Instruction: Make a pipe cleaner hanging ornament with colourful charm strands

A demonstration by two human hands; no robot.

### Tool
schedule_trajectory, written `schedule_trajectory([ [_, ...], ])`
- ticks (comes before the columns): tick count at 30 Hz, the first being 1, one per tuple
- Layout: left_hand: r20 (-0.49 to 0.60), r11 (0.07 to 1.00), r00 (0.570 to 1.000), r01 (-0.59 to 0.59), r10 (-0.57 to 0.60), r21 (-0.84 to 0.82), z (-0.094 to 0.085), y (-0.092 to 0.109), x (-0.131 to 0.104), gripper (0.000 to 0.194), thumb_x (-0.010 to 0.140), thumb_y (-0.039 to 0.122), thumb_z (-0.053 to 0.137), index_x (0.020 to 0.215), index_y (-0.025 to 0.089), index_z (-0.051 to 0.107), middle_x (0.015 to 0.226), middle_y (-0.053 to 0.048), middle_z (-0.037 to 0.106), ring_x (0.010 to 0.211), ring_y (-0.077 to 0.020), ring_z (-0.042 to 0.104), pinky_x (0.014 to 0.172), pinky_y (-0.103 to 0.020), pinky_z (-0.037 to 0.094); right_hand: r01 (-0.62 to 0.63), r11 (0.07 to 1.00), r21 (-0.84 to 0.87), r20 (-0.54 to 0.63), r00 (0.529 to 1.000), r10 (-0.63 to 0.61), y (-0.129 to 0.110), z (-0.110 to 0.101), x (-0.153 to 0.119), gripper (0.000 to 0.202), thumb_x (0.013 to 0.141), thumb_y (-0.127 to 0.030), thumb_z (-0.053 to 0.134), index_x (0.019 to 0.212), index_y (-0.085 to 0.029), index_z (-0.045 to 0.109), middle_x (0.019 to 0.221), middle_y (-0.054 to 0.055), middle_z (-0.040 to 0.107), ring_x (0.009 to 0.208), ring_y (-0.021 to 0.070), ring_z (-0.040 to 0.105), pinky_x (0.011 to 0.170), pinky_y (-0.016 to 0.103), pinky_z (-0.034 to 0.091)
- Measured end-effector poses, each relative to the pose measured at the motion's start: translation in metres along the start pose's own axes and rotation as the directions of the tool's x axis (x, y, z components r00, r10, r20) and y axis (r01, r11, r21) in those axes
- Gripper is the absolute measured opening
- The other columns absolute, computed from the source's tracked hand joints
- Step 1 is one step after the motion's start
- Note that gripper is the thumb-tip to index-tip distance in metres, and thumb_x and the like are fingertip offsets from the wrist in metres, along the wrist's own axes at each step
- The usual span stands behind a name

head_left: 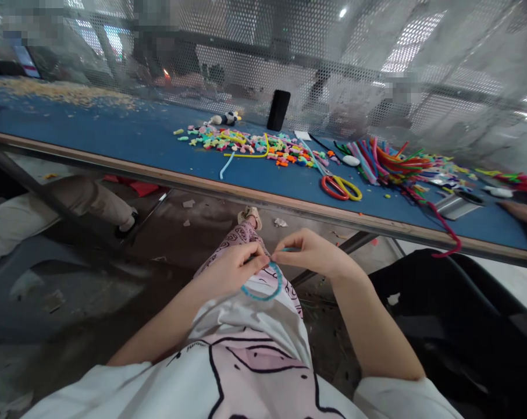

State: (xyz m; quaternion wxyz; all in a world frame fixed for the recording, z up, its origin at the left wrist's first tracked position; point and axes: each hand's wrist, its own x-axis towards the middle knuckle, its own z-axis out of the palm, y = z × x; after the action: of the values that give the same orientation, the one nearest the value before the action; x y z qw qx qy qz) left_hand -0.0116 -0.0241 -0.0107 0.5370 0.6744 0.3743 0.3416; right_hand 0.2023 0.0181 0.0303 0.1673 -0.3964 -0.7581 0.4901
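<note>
A light-blue pipe cleaner (pixel 263 298) hangs in a loop below my hands, over my lap. My left hand (pixel 239 265) pinches it between thumb and fingers at the left side of the loop. Close beside it, my right hand (pixel 309 253) grips the other part of the same pipe cleaner, with a short bit showing by the fingertips. The fingertips of both hands nearly meet. Just where the pipe cleaner's ends lie inside the fingers is hidden.
On the blue table (pixel 136 137) lie scissors (pixel 341 188), a pile of small colourful twisted pieces (pixel 246 139), a bundle of pipe cleaners (pixel 385 163) and an upright black phone (pixel 278 109). Another person's hand (pixel 523 212) rests at the right. A black chair (pixel 442 302) stands right of me.
</note>
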Motion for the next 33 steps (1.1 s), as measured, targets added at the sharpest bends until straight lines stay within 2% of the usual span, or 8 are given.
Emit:
schedule_trajectory([
  [6,-0.016,0.974,0.999,0.054,-0.052,0.220,0.000,-0.006,-0.002,0.026,0.098,0.035,0.042,0.079,0.021,0.052,0.074,0.001,0.055,0.070,-0.0157,0.049,0.062,-0.026,0.034,-0.010,0.919,-0.395,-0.208,0.975,-0.078,-0.003,0.019,-0.006,0.028,0.088,-0.036,0.062,0.069,-0.017,0.072,0.055,-0.002,0.059,0.051,0.0098,0.041,0.049,0.025,0.027],
  [10,-0.050,0.975,0.998,0.058,-0.049,0.214,0.004,-0.009,-0.004,0.018,0.093,0.022,0.043,0.077,0.022,0.051,0.074,0.001,0.054,0.071,-0.0169,0.049,0.061,-0.027,0.034,-0.079,0.818,-0.570,-0.335,0.932,-0.143,-0.005,0.040,-0.007,0.028,0.090,-0.029,0.062,0.064,-0.018,0.066,0.059,0.001,0.061,0.054,0.0118,0.047,0.053,0.027,0.029],
  [13,-0.120,0.982,0.984,0.148,-0.134,0.118,0.009,-0.010,-0.001,0.021,0.093,0.022,0.041,0.072,0.022,0.047,0.066,0.002,0.049,0.062,-0.0155,0.046,0.056,-0.027,0.032,-0.083,0.736,-0.672,-0.382,0.890,-0.248,-0.003,0.057,-0.007,0.026,0.094,-0.022,0.057,0.070,-0.018,0.065,0.069,0.005,0.066,0.065,0.0168,0.056,0.060,0.029,0.036],
  [17,-0.212,0.969,0.947,0.222,-0.242,-0.111,0.020,-0.014,0.006,0.024,0.096,0.035,0.043,0.076,0.022,0.045,0.064,0.004,0.046,0.053,-0.0124,0.044,0.052,-0.025,0.033,-0.009,0.574,-0.819,-0.372,0.769,-0.520,0.004,0.079,-0.007,0.024,0.098,-0.015,0.047,0.085,-0.016,0.067,0.076,0.008,0.066,0.073,0.0204,0.057,0.070,0.033,0.042],
  [21,-0.309,0.918,0.925,0.090,-0.221,-0.386,0.029,-0.017,0.008,0.028,0.094,0.047,0.050,0.084,0.021,0.043,0.070,0.005,0.046,0.056,-0.0098,0.041,0.052,-0.021,0.034,-0.005,0.519,-0.855,-0.422,0.589,-0.689,0.009,0.091,-0.010,0.011,0.095,-0.013,0.055,0.094,-0.017,0.066,0.073,0.007,0.066,0.072,0.0204,0.057,0.069,0.035,0.040],
  [23,-0.325,0.887,0.928,0.012,-0.182,-0.462,0.031,-0.015,0.006,0.031,0.094,0.048,0.052,0.084,0.021,0.042,0.070,0.005,0.043,0.057,-0.0088,0.038,0.053,-0.020,0.033,0.002,0.483,-0.875,-0.404,0.544,-0.735,0.010,0.092,-0.013,0.012,0.092,-0.011,0.059,0.100,-0.019,0.065,0.078,0.007,0.069,0.076,0.0213,0.059,0.071,0.036,0.039],
  [28,-0.341,0.845,0.940,-0.158,-0.031,-0.511,0.029,-0.007,0.001,0.028,0.098,0.044,0.049,0.084,0.021,0.040,0.067,0.007,0.033,0.055,-0.0076,0.028,0.052,-0.020,0.028,0.029,0.392,-0.919,-0.302,0.588,-0.751,0.009,0.086,-0.015,0.020,0.092,-0.009,0.055,0.108,-0.018,0.063,0.082,0.008,0.069,0.077,0.0217,0.055,0.069,0.036,0.037],
  [33,-0.276,0.938,0.959,-0.150,0.061,-0.313,0.024,-0.005,-0.004,0.024,0.095,0.042,0.055,0.090,0.021,0.045,0.067,0.006,0.037,0.056,-0.0087,0.034,0.053,-0.022,0.031,-0.007,0.340,-0.940,-0.280,0.583,-0.762,0.009,0.085,-0.016,0.015,0.090,-0.010,0.058,0.079,-0.019,0.061,0.069,0.006,0.062,0.070,0.0202,0.047,0.066,0.036,0.034],
])
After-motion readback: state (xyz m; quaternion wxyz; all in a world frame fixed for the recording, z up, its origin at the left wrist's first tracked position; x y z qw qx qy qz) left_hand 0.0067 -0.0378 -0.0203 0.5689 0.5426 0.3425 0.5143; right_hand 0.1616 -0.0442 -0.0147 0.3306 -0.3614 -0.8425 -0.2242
